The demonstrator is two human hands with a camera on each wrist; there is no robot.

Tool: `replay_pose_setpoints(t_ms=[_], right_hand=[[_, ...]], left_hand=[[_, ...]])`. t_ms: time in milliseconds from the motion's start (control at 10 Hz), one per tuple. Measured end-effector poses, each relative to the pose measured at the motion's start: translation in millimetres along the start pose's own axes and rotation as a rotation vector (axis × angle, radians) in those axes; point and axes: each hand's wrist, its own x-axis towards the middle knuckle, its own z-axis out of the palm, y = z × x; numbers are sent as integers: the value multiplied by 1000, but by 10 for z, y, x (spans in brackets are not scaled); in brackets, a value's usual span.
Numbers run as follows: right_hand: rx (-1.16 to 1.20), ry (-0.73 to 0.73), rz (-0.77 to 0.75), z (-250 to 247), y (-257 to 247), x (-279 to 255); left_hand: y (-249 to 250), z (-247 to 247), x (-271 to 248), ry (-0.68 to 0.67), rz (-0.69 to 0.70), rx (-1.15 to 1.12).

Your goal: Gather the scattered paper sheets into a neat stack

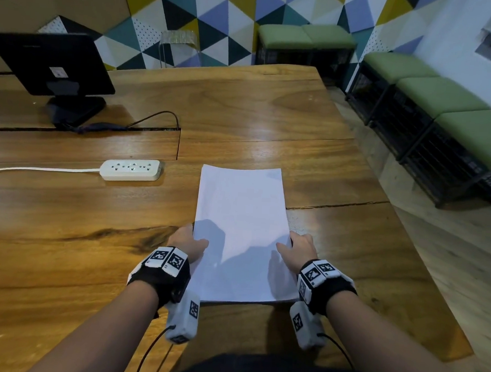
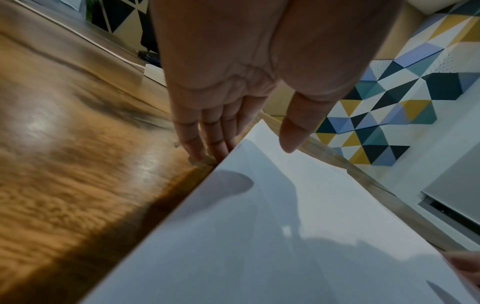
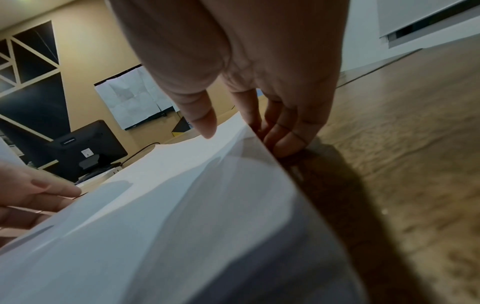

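A stack of white paper sheets (image 1: pixel 240 228) lies lengthwise on the wooden table (image 1: pixel 63 232), straight in front of me. My left hand (image 1: pixel 190 240) is at its left edge. In the left wrist view its straight fingers (image 2: pixel 205 144) touch the table against the paper (image 2: pixel 285 236), and the thumb hovers over the sheet. My right hand (image 1: pixel 292 242) is at the right edge. There the edge of the paper (image 3: pixel 168 216) curves up between the thumb and the slightly curled fingers (image 3: pixel 285 142), whose tips rest on the wood.
A white power strip (image 1: pixel 131 169) with its cord lies to the left of the stack. A black monitor (image 1: pixel 53 64) stands at the far left behind a cable slot. The table's right edge runs close to the stack, with green-cushioned benches (image 1: pixel 445 91) beyond it.
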Motion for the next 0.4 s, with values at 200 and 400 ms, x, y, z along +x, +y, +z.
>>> replay_pose_setpoints(t_ms=[200,400], right_hand=[[85,-11,-17,-26,50,-58],[318,45,-94,-100,208,-392]], left_hand=[[-51,-77,-90,-67,12,-136],[-82,-153,-415,26,75,-448]])
